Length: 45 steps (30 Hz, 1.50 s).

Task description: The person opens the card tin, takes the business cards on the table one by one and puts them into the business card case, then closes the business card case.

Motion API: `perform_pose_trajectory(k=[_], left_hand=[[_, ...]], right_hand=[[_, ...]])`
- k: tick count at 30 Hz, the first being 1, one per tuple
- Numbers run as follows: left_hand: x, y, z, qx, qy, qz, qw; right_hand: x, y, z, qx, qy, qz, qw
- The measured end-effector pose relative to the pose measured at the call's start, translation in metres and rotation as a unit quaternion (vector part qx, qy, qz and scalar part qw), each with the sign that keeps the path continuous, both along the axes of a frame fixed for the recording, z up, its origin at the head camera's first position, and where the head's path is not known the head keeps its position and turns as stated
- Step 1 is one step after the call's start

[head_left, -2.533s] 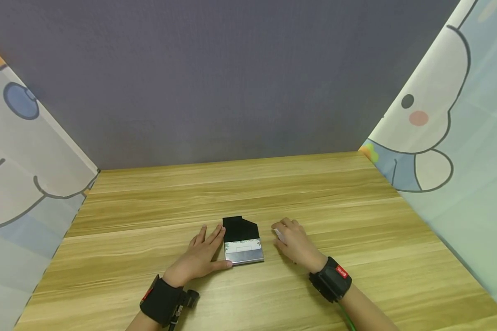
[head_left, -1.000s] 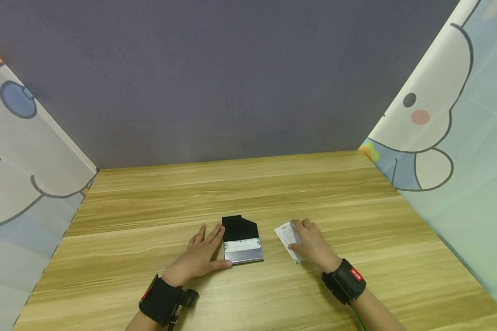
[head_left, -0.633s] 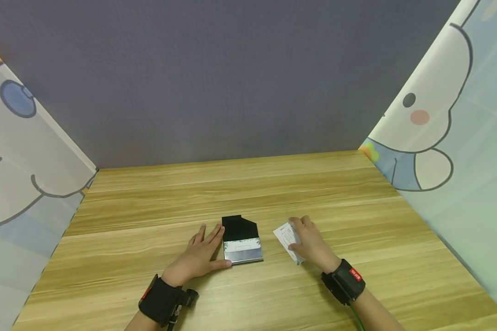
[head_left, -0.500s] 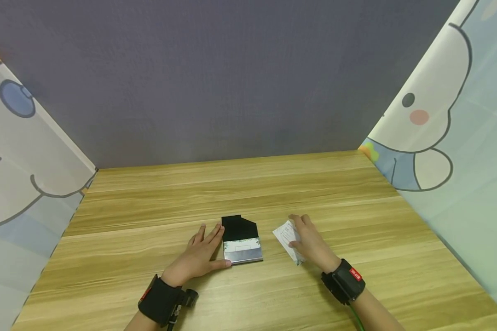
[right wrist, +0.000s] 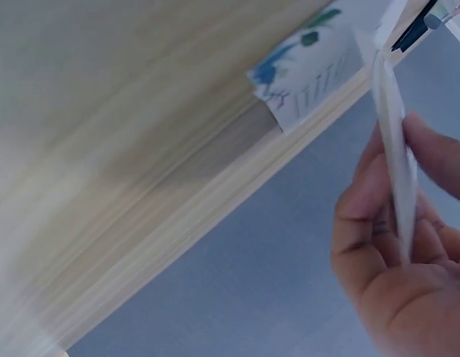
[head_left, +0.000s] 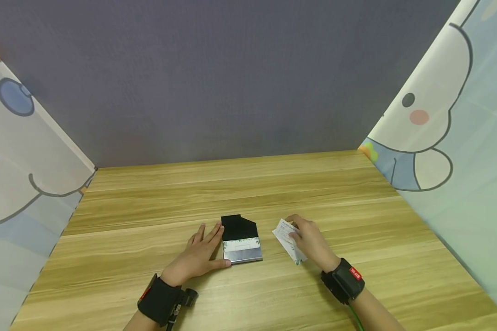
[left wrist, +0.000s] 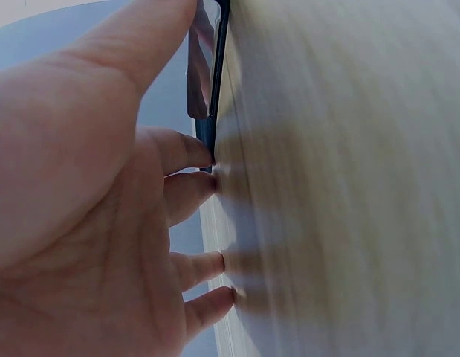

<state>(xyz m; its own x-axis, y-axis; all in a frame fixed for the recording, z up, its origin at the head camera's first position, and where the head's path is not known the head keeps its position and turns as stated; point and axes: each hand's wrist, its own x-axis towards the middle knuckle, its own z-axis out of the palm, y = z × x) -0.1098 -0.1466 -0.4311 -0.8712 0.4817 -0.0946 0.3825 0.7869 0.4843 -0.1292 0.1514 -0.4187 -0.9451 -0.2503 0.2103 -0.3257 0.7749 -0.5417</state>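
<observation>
A business card case lies opened out on the wooden table, its black lid (head_left: 239, 228) folded back and its silver half (head_left: 244, 256) nearest me. A white card with leaf print (head_left: 242, 244) sits inside it. My left hand (head_left: 196, 257) rests spread to the left, index fingertip at the lid's edge and thumb at the front left corner. Right of the case, my right hand (head_left: 312, 241) pinches a white printed card (head_left: 289, 242) between thumb and fingers. The right wrist view shows a card edge-on (right wrist: 397, 149) in that hand and a leaf-printed part (right wrist: 311, 71) beyond it.
Behind the wooden table (head_left: 215, 193) rises a dark grey panel (head_left: 232, 82). Cartoon-printed sheets flank it at left (head_left: 25, 170) and right (head_left: 451, 174). Black straps with cameras wrap both wrists, and a green cable (head_left: 355, 317) trails from the right one.
My right hand has moved slightly right of where it was, and more of the card shows. Lately its fingers have shifted and the card has tilted. The left hand and case stay in place.
</observation>
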Motion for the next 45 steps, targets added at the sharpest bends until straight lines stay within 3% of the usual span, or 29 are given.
perform_pose_trajectory(k=[11,27,45], left_hand=[[-0.001,-0.001,-0.001,-0.009,0.000,-0.001,1.0000],[-0.001,-0.001,0.000,-0.005,-0.002,-0.003,1.0000],[-0.001,0.000,0.000,-0.012,0.002,0.002,0.9999]], right_hand=[[-0.002,-0.009,0.003,0.022,0.047,0.006,0.999],[-0.005,-0.034,0.012,0.017,0.070,0.028,0.997],[-0.009,-0.060,0.016,0.002,0.066,0.072,0.995]])
